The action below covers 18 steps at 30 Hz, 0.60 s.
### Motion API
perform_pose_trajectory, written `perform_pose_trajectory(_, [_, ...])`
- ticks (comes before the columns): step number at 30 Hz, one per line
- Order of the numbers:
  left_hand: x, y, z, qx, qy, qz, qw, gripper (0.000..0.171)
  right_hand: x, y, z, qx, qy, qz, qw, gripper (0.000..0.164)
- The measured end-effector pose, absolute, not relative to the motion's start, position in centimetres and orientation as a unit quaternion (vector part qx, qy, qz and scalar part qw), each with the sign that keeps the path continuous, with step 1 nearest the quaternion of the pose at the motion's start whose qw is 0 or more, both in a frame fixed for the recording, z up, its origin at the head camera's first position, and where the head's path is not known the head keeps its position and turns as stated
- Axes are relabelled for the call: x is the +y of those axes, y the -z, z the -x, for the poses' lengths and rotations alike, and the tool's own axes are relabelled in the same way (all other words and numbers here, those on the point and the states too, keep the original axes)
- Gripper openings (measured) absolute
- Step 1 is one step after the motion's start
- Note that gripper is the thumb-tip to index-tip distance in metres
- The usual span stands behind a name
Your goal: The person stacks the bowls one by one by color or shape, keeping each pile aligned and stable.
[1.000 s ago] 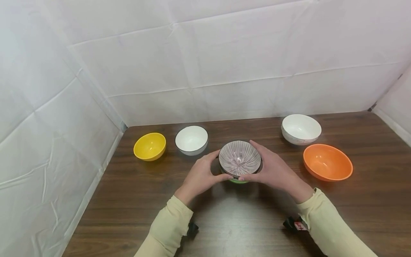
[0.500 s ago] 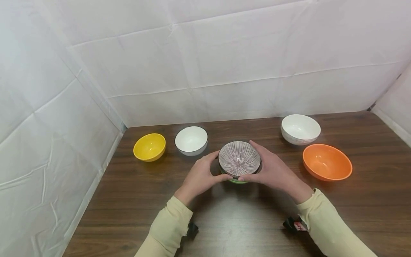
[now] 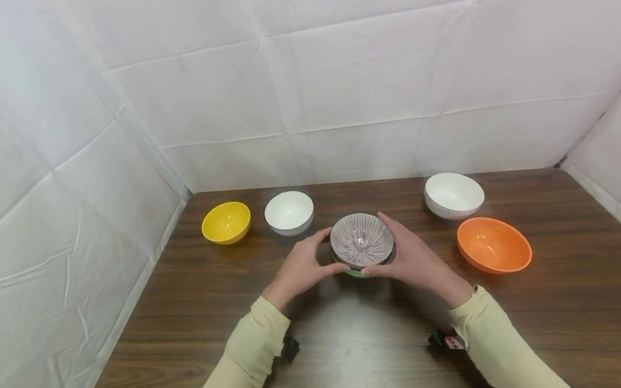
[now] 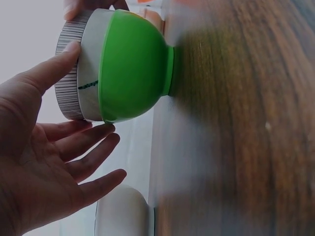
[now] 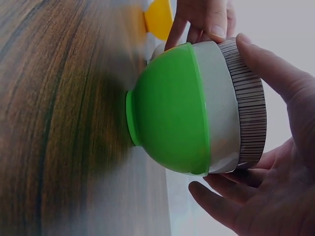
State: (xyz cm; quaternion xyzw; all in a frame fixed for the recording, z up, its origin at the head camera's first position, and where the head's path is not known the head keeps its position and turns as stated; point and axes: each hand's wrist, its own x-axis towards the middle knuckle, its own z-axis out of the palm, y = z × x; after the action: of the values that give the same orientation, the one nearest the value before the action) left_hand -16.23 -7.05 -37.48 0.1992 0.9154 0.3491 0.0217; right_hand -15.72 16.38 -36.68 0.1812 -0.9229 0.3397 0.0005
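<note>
Head view: striped bowl (image 3: 361, 240) held just below and right of frame centre

Nearest, along the bottom edge: pale yellow sleeves, left sleeve (image 3: 257, 342) at lower centre-left, right sleeve (image 3: 499, 345) at lower right. Brown wood-grain tabletop (image 3: 368, 345) shines between them.

Left hand (image 3: 302, 264) and right hand (image 3: 416, 256) flank the striped bowl. Both grips spread wide, about the bowl's breadth; each hand curves thumb and fingers round its side. Thumb tips on the near wall, close together but apart. In the wrist views, other fingers fan out; cannot tell if all touch.

Striped bowl sits upright, nested in a pale bowl (image 4: 89, 66), which sits in a green bowl (image 4: 133, 66). Green foot stands on the tabletop.

Further back: orange bowl (image 3: 494, 246), right of frame; yellow bowl (image 3: 226, 222), left of frame. Beside the yellow, a dark-rimmed white bowl (image 3: 289, 212). Behind the orange, near it, a larger white bowl (image 3: 453, 195).

Farthest: creased white sheeting (image 3: 339, 81) fills the upper frame.
</note>
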Motion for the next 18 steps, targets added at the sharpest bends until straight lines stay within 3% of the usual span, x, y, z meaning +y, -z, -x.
perform_pose_trajectory(18, [-7.49, 37.65, 16.43, 0.898, -0.386, -0.212, 0.017, 0.076, 17.11, 36.57, 15.60, -0.903, -0.386, -0.185, -0.018, 0.118])
